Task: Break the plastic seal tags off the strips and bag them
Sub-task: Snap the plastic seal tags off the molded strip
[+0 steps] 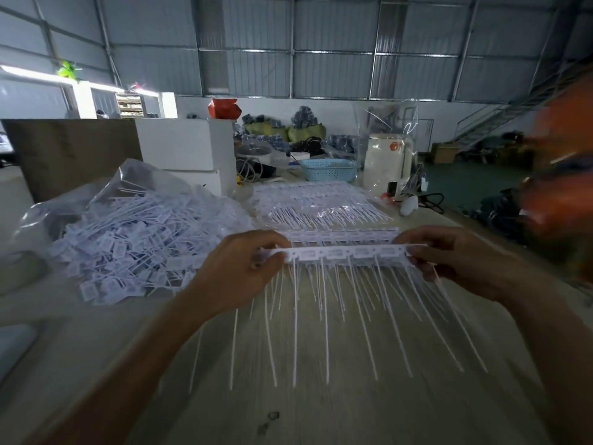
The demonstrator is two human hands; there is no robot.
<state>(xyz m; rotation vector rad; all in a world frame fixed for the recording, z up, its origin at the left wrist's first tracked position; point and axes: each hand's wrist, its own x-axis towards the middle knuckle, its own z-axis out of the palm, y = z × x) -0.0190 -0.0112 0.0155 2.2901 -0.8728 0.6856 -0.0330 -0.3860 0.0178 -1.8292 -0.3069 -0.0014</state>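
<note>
I hold a white strip of seal tags (348,253) level above the table, its long thin tails hanging toward me. My left hand (237,271) pinches the strip's left end. At the right end, my right hand (455,261) pinches it the same way. Just beyond it another strip (346,235) lies flat on the table. To the left sits an open clear plastic bag (96,194) with a big heap of loose white tags (134,248) spilling out of it.
A stack of more strips in clear wrap (321,203) lies further back. Behind it stand a blue basket (329,170), a white appliance (386,162), white boxes (179,149) and a brown cardboard sheet (70,152). A blurred person in orange (564,175) is at the right edge.
</note>
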